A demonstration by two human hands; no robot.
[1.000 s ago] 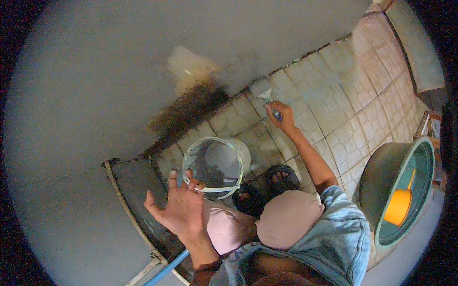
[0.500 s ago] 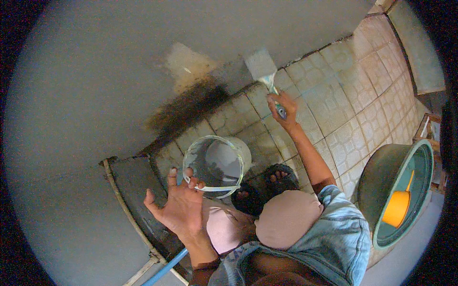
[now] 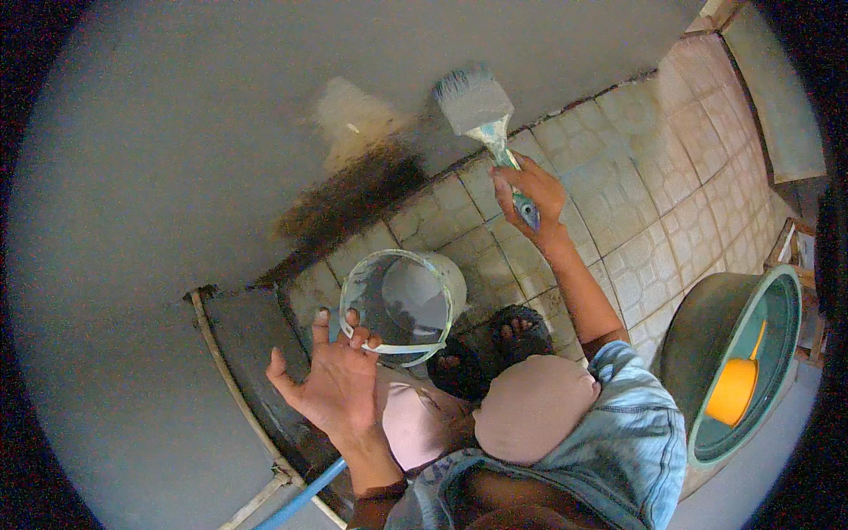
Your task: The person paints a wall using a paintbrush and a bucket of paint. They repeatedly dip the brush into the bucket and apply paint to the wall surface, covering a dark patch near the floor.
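A wide paintbrush (image 3: 477, 110) with grey paint on its bristles is gripped by the handle in my right hand (image 3: 534, 194). Its bristles are at the lower part of the grey wall (image 3: 203, 106), above the floor edge. My left hand (image 3: 336, 380) is palm up, with the white handle of a paint bucket (image 3: 455, 287) hooked by some fingers while the thumb and another finger stick out. Grey paint (image 3: 413, 296) shows inside the tilted bucket, just in front of my feet. Beside the brush, the wall has a bare pale patch (image 3: 353, 119) and a dark stain (image 3: 353, 194).
Patterned tiles (image 3: 609, 168) run along the wall's base. At the right stands a large green tub (image 3: 707, 331) holding an orange dipper (image 3: 735, 389). A blue pipe (image 3: 305, 503) and a low ledge (image 3: 234, 353) lie at the lower left. Black sandals (image 3: 521, 331) are on my feet.
The brush has shifted slightly left and upward along the wall, its bristles now fanned out. My left hand and the bucket have stayed nearly still.
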